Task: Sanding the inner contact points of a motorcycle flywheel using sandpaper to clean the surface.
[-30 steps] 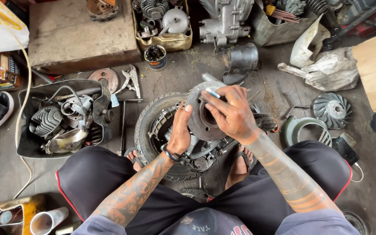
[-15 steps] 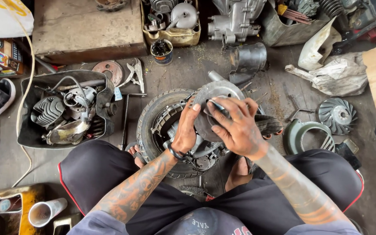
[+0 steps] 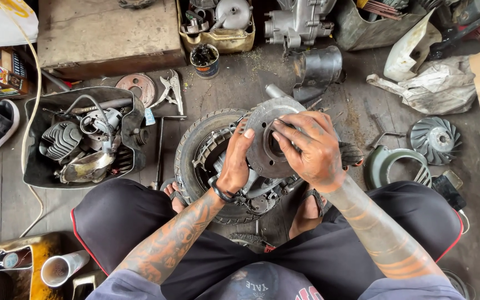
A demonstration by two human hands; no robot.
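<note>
Head view: dusty plank floor (image 3: 240,83) crowded on all sides, left hand (image 3: 234,161) and right hand (image 3: 309,147) both closed around a round metal plate (image 3: 265,130) over the small tyre (image 3: 193,150), parts tub (image 3: 40,172) left, fan wheel (image 3: 435,139) right, bare boards only ahead.
</note>
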